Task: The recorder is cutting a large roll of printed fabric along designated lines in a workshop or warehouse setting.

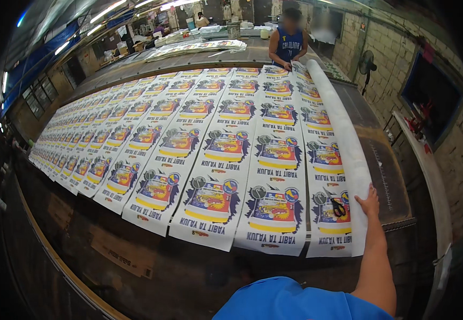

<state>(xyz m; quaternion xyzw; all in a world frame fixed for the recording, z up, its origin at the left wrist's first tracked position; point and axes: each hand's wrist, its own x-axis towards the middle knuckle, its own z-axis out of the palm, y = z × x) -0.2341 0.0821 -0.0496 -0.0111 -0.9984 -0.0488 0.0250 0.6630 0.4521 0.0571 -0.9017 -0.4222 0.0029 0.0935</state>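
My right hand (368,201) grips the near part of a long white rolled sheet (338,117) at the right side of a large table, its fingers curved onto it. Just left of that hand, black-handled scissors (339,207) lie on a printed strip (323,239). Many parallel strips of white material (215,130), with repeated yellow, blue and red prints, cover the table in rows. My left hand is out of view.
A co-worker (288,42) in a blue sleeveless top stands at the far end, hands by the roll. Behind are stacked sheets (199,47). A wall fan (366,63) and narrow ledge (426,165) line the right wall. Cardboard (115,250) lies below the table's near edge.
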